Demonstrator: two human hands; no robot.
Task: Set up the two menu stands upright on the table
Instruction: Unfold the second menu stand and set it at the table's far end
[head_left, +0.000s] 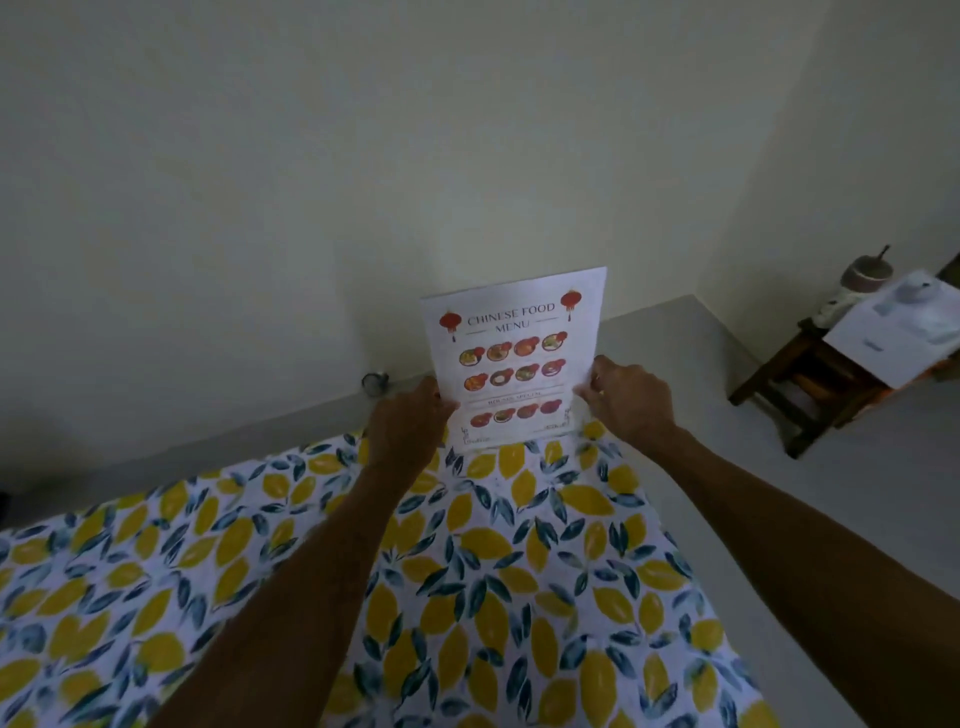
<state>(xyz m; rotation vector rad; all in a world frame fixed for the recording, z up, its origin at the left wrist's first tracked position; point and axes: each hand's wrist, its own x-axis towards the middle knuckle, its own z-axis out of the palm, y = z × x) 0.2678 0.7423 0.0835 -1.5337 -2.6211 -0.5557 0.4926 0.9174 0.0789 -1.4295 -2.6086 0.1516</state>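
Observation:
A white menu stand (511, 353) printed "Chinese Food Menu" with rows of dish pictures stands upright at the far edge of the table (519, 571), which wears a lemon-and-leaf patterned cloth. My left hand (410, 421) grips the stand's lower left edge. My right hand (623, 397) grips its lower right edge. The stand's clear base rests on the cloth between both hands. Only this one menu stand is in view.
A pale wall rises close behind the table. A small dark object (375, 383) lies on the floor by the wall. At the right stands a dark wooden stool (810, 374) carrying a white sheet (898, 338) and a small pot (866, 273).

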